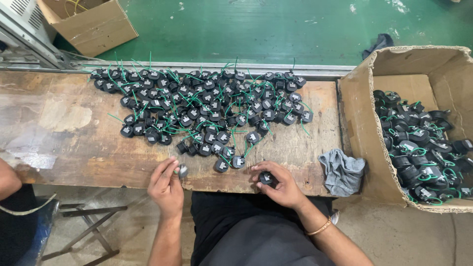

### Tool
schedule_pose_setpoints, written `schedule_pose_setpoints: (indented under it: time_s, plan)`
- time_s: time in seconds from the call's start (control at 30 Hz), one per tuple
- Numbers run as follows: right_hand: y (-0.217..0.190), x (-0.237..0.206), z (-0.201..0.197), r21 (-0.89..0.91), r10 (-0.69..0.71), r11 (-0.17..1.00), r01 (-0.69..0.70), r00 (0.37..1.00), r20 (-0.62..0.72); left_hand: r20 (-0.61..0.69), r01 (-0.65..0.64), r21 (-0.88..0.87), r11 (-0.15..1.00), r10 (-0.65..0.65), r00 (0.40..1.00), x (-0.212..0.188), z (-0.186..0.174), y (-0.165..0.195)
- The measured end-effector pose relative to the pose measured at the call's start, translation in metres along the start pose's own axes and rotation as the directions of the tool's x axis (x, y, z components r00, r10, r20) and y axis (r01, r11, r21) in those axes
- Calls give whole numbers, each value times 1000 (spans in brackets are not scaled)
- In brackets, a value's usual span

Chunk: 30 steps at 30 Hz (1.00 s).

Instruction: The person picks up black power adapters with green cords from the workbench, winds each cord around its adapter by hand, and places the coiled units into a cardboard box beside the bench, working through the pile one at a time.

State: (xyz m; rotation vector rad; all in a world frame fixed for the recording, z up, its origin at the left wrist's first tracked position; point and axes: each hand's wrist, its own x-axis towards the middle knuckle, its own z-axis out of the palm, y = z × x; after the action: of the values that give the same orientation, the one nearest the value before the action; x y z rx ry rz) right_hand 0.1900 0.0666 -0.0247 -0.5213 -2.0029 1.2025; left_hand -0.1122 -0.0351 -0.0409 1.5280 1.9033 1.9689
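Far left: a corner of a cardboard box (93, 24) on green floor (256, 24), a co-worker's arm (7, 180) at the bench edge. Worn wooden bench (74, 133), scuffed and patchy, with a metal rail along the far side. Spread across it, a heap of small black plastic parts (197, 108), rounded, hard-shelled, each trailing thin green wires that tangle with the neighbours.

Left hand (166, 184) at the near edge, fingers closed in a pinch on one small dark part (183, 171). Right hand (278, 184) curled around another black part (266, 178), cupped between thumb and fingers just off the bench edge. Probably light, stiff, smooth enough to slip; best held by the body, not by the flimsy wire.

Further right, a crumpled grey rag (342, 172), soft. Then a torn open carton (359, 123) full of the same parts, wires looped.
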Motion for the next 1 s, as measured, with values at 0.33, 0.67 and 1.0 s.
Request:
schedule_pose_setpoints:
  time_s: [0.33, 0.67, 1.0]
  plan:
    - [10, -7, -1, -97, -49, 994, 56, 996, 75, 289, -131, -466, 875, 291, 912, -4, 85, 82]
    - [27, -18, -1, -47, 16, 999, -16, 1000, 4, 362, -275, -372, 886, 412, 836, -1, 85, 94]
    - [14, -14, 8, -65, -90, 994, 90, 996, -1, 479, 308, -405, 861, -87, 873, -34, 92, 85]
